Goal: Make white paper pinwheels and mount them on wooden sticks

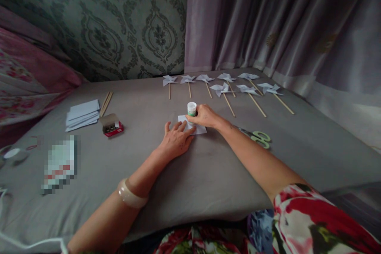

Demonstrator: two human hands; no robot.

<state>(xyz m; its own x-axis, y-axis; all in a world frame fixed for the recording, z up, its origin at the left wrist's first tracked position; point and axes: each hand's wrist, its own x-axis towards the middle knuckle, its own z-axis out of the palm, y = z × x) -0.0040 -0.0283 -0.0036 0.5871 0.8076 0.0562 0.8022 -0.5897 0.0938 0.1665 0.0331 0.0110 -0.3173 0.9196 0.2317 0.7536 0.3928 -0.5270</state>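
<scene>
A small sheet of white paper [200, 129] lies on the grey cloth in front of me. My left hand [177, 139] rests flat on its near left part, fingers spread. My right hand [206, 116] is closed around a small white-topped tube with a green band [192, 108], upright over the paper. Fingers hide the tube's lower end, so I cannot tell whether it touches the sheet. Just right of my right forearm lie scissors [261, 139] with light green handles.
Several white paper pinwheels [220, 89] on wooden sticks lie at the back, centre to right. To the left are stacked white paper [82, 113], wooden sticks [106, 104], an open red box [112, 127] of small metal pieces, a blurred packet [61, 162] and a white cable [32, 243].
</scene>
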